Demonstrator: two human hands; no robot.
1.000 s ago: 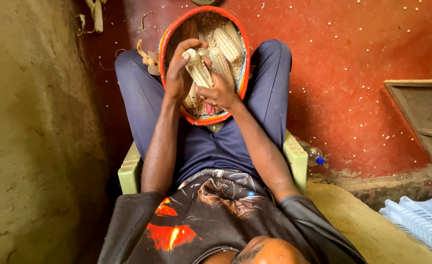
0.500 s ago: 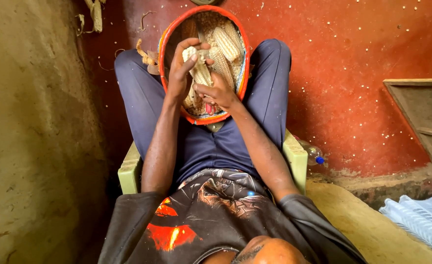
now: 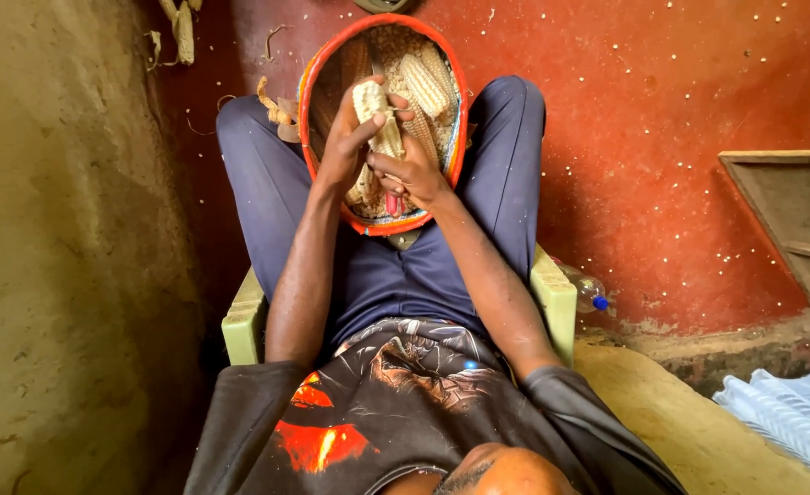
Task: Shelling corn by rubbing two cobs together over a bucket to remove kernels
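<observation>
I sit on a pale green plastic chair [image 3: 240,325] with a round orange-rimmed basket [image 3: 318,87] held between my knees. My left hand [image 3: 345,147] grips a pale maize cob [image 3: 373,105] near its top end, over the basket. My right hand [image 3: 414,174] is closed around the lower part of the same cob, thumb pressing on it. Inside the basket lie loose kernels and other maize cobs [image 3: 426,81], one with rows of kernels still on it.
A mud wall [image 3: 66,257] stands close on my left. The red floor [image 3: 661,137] is dotted with scattered kernels. Bare cobs and husks [image 3: 180,27] lie beyond the basket. A clear plastic bottle [image 3: 588,291] lies beside the chair; pale blue cloth [image 3: 790,412] at lower right.
Both hands stay on the cob and shift slightly on it over the basket. The cob has turned a little. Nothing else moved.
</observation>
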